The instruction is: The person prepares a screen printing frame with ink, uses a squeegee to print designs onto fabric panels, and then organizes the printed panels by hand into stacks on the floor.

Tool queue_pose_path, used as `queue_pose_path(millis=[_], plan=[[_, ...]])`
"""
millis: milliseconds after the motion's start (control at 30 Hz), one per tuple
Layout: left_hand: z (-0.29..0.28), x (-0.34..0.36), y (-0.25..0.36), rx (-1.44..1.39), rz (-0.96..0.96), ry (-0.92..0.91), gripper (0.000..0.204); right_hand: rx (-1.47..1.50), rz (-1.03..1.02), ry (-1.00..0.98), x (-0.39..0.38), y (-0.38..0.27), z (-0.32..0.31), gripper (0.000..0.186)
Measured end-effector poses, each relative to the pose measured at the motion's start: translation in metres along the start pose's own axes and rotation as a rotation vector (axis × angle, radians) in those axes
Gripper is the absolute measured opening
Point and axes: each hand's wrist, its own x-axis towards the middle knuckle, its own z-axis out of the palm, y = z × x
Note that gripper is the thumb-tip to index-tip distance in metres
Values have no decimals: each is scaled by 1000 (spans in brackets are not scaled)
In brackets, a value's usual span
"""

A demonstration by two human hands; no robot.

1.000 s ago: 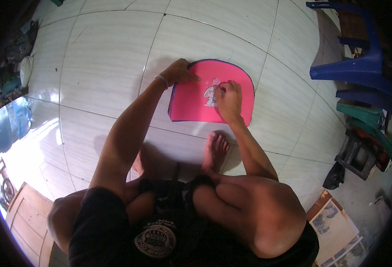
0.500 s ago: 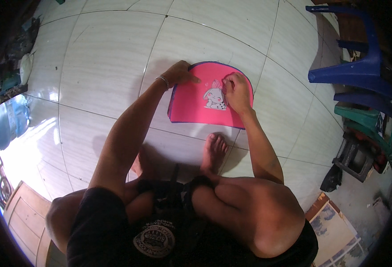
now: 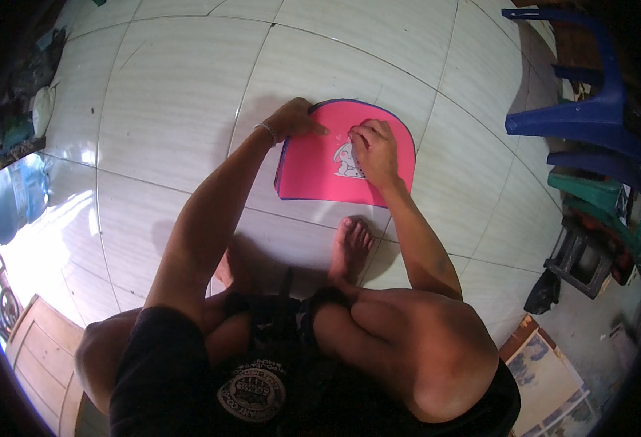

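A pink arch-shaped sheet (image 3: 313, 178) with dark blue edging lies on the tiled floor before my feet. It looks layered along its left side. A white cartoon rabbit picture (image 3: 344, 166) sits near its middle. My left hand (image 3: 296, 121) grips the sheet's upper left edge, thumb laid over the pink face and the other fingers mostly hidden. Over the rabbit's upper right part is my right hand (image 3: 376, 151), its fingers bent and pinched together against the surface. Whatever those fingertips may hold is too small to make out.
My bare foot (image 3: 351, 247) stands just below the sheet. At the right are a blue plastic chair (image 3: 568, 116), a green chair (image 3: 586, 186) and a dark stool (image 3: 582, 255). A bluish water jug (image 3: 4, 207) is at the left, above a wooden panel (image 3: 47, 357).
My right hand has moved left from the sheet's right side, and now covers more of the rabbit picture. My left hand stays on the upper left edge.
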Motion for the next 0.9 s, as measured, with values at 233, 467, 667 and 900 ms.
queue_pose_path(millis=[233, 467, 667, 900], plan=[[-2, 0, 3, 73, -4, -3, 42, -228, -114, -53, 2, 3, 6, 5], [-1, 1, 4, 63, -40, 6, 40, -179, -72, -7, -1, 17, -3, 6], [0, 5, -5, 71, -21, -5, 38, -87, -31, -22, -1, 8, -13, 5], [1, 6, -7, 48, 12, -9, 38, -125, -60, -52, 1, 0, 3, 6]])
